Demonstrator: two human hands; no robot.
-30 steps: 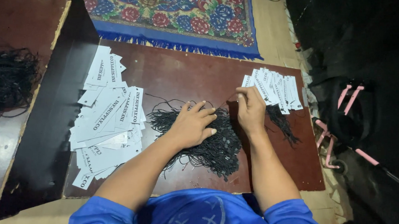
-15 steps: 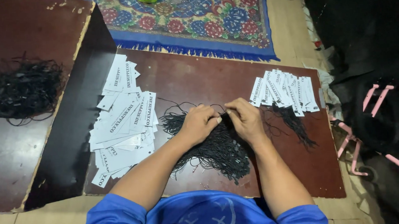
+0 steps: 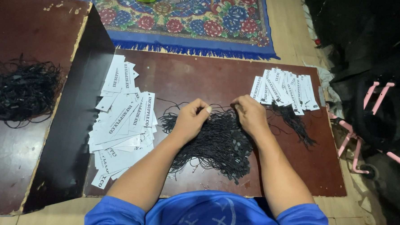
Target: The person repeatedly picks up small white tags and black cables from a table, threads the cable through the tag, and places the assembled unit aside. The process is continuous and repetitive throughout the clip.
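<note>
Right now both hands are working over the heap of black strings [image 3: 219,143] lying mid-counter [image 3: 194,76]. Left hand [image 3: 190,119] and right hand [image 3: 250,115] are each pinching, grip clenched, a thin string stretched between them just above the heap. White tags [image 3: 122,125] are lying left of the heap, more tags [image 3: 284,88] right of it.

Both hands [image 3: 220,116] on black strings [image 3: 215,145]
</note>
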